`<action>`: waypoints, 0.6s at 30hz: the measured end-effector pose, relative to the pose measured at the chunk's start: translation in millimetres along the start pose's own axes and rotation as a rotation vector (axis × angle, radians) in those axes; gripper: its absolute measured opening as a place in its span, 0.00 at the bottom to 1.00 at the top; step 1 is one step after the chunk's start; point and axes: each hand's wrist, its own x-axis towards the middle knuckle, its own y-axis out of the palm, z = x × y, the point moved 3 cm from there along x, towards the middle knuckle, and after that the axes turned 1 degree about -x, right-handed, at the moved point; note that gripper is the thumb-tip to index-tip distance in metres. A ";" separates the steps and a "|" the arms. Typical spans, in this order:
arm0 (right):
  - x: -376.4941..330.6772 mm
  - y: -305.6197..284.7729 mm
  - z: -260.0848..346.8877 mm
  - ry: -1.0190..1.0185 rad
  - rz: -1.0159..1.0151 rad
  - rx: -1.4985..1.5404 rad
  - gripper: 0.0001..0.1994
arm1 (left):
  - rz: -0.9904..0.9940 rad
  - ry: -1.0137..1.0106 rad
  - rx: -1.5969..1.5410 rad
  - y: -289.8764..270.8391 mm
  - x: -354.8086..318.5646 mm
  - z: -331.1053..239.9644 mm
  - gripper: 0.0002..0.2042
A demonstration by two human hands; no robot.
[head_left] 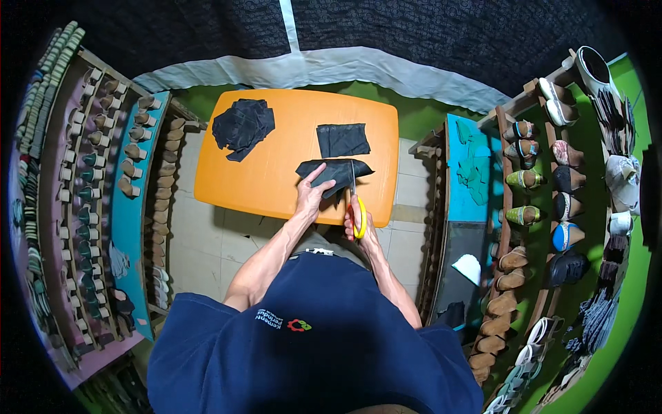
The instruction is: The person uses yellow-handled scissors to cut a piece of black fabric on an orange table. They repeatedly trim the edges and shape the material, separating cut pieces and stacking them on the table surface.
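Observation:
My left hand grips a piece of black fabric, its fingers and thumb lying over the near side of it. In my right hand is a pair of scissors with yellow handles. Their blades point away from me and cross the fabric near its right end. Just beyond lies a folded black fabric piece on the orange table. At the table's far left rests a pile of black fabric pieces.
Racks of wooden shoe lasts stand on the left. On the right, a wall rack holds several lasts and shoes, beside a blue shelf top with green scraps. A dark curtain hangs behind the table.

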 end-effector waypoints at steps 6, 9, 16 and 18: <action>-4.9 3.9 10.1 -0.067 0.007 0.001 0.32 | 0.058 0.022 -0.023 2.3 7.6 -22.5 0.33; -5.2 6.1 17.1 -0.095 0.043 0.001 0.32 | 0.093 0.027 -0.017 11.0 3.9 -34.8 0.33; 0.4 3.1 30.3 -0.104 0.117 0.002 0.32 | 0.131 0.047 0.076 20.3 -1.2 -52.4 0.33; -0.3 4.1 30.8 -0.091 0.104 0.021 0.32 | 0.141 0.057 0.083 20.4 1.2 -55.0 0.32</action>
